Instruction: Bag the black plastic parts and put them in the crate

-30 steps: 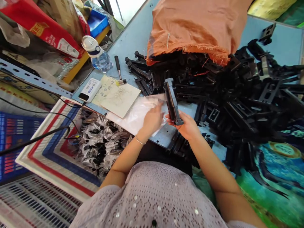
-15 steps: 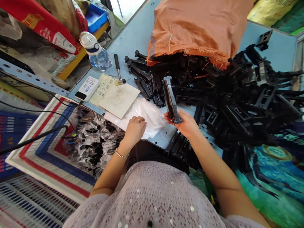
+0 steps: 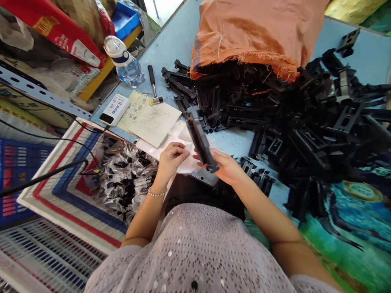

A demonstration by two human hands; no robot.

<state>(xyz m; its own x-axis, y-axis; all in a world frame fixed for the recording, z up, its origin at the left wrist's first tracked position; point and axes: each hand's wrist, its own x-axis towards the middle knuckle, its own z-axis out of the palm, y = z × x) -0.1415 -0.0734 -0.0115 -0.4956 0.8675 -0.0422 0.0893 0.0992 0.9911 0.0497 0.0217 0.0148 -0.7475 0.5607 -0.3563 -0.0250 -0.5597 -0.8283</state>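
My right hand point(image 3: 225, 166) is closed around the lower end of a long black plastic part point(image 3: 199, 137). The part is tilted, its upper end leaning left over the clear plastic bags point(image 3: 187, 162) at the table's near edge. My left hand point(image 3: 171, 159) is beside those bags, with thumb and fingers pressed together. Whether a bag edge is between these fingers I cannot make out. A large heap of similar black parts point(image 3: 293, 134) covers the right of the table, partly spilling from an orange woven sack point(image 3: 253, 32).
On the blue table point(image 3: 171, 44) are a hammer point(image 3: 152, 81), a cardboard sheet point(image 3: 155, 126), a white device point(image 3: 115, 109) and a water bottle point(image 3: 126, 67). Below left, a white basket point(image 3: 39, 195) holds bagged black parts point(image 3: 125, 175). A black cable point(image 3: 45, 175) crosses the left side.
My right hand has brought the black part left and nearer to me, closer to my left hand. My left hand's fingers have changed pose, with thumb and fingertips now together. The view has shifted slightly.
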